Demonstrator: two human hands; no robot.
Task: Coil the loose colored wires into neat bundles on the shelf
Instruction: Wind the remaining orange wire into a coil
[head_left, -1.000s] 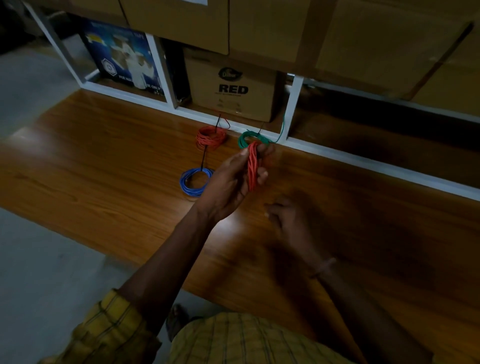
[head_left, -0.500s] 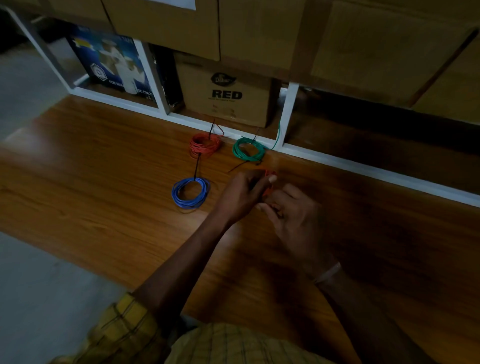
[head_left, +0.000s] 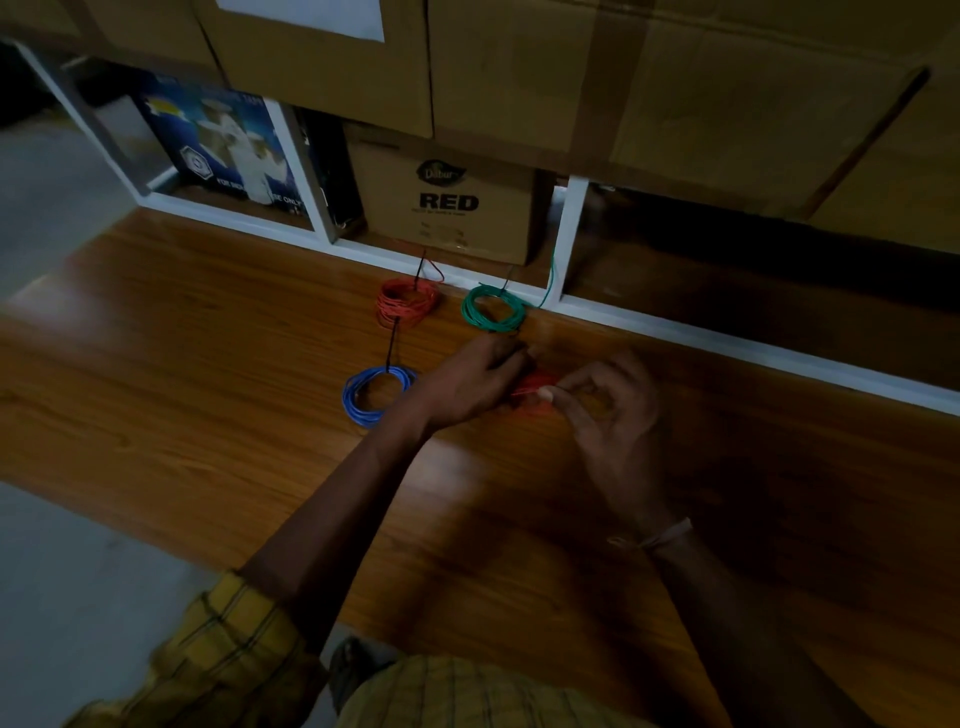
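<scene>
The red bundle (head_left: 531, 388), a blurred squashed coil, lies roughly left to right between both hands: left hand (head_left: 475, 382) grips it, right hand (head_left: 608, 410) pinches its end.

On the wooden shelf (head_left: 182, 364) there are four coils of wire: one blue coil (head_left: 375, 396), one orange coil (head_left: 407, 304), one green coil (head_left: 492, 314) and one red coil (head_left: 532, 391) that sits between the two hands, a left hand (head_left: 470, 382) and a right hand (head_left: 610, 415). Behind them two boxes stand in the lower openings, one brown carton printed RED (head_left: 447, 202) and one blue printed box (head_left: 223, 145). Above these, at least three large cardboard cartons (head_left: 727, 88) fill the top of the view.
</scene>
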